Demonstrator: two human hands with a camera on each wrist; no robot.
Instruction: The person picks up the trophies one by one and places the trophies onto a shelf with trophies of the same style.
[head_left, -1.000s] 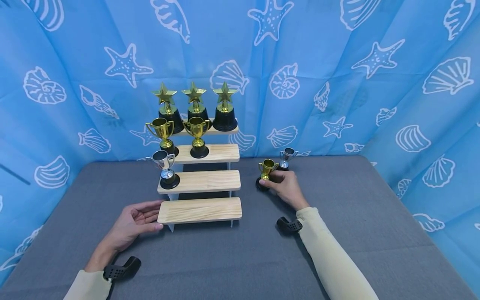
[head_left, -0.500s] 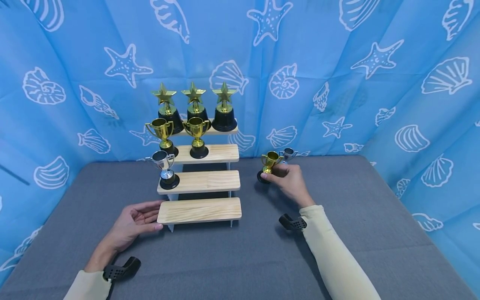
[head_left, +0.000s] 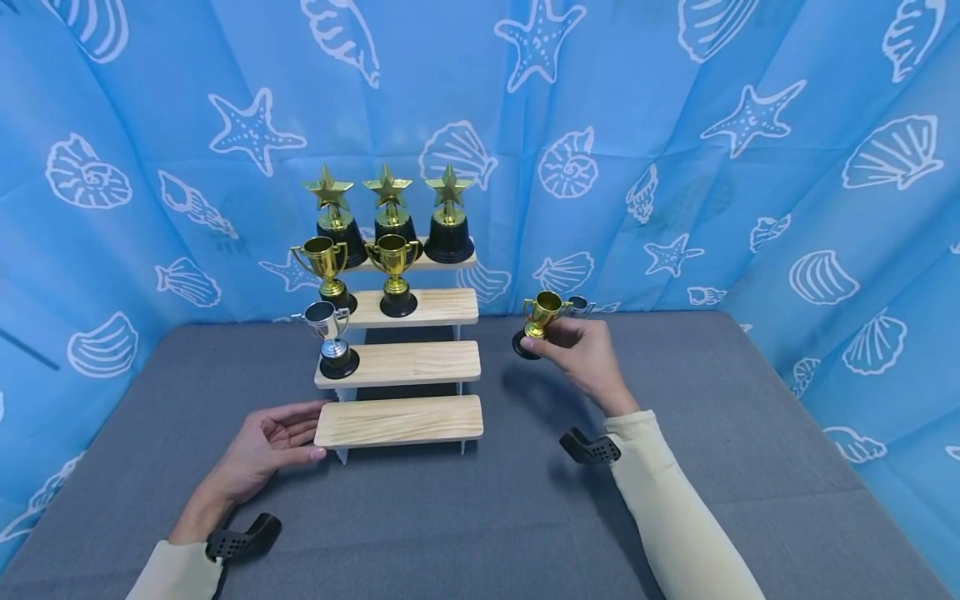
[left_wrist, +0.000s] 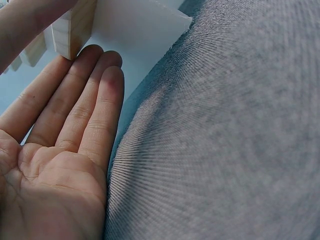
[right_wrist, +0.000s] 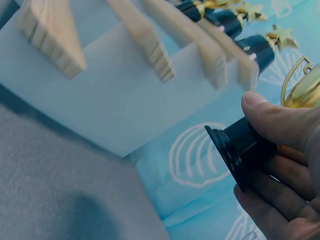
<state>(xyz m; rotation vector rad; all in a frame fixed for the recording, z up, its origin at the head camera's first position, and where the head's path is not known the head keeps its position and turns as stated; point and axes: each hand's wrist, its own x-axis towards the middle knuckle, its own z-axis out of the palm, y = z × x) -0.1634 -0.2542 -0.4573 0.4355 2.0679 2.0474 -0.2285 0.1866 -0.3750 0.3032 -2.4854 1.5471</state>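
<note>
My right hand (head_left: 588,358) pinches a gold trophy cup (head_left: 545,310) by its lower part, right of the stand. The right wrist view shows the thumb and fingers around its black base (right_wrist: 245,147), which tilts above the table. Behind that hand a silver trophy cup (head_left: 579,307) is mostly hidden. My left hand (head_left: 266,446), fingers straight, touches the left end of the lowest step (head_left: 399,419) of a wooden stepped stand. In the left wrist view the fingertips (left_wrist: 111,59) lie against the stand's white side panel (left_wrist: 135,30), under the step.
Three gold star trophies (head_left: 450,218) stand on the top step. Two gold cups (head_left: 394,265) are on the step below, and one silver cup (head_left: 330,333) is on the left of the third step. A blue shell-patterned curtain (head_left: 637,150) hangs behind the grey table (head_left: 480,533).
The right hand has lifted the gold cup up off the table and slightly back, now covering most of the silver cup. The left hand stays at the stand.
</note>
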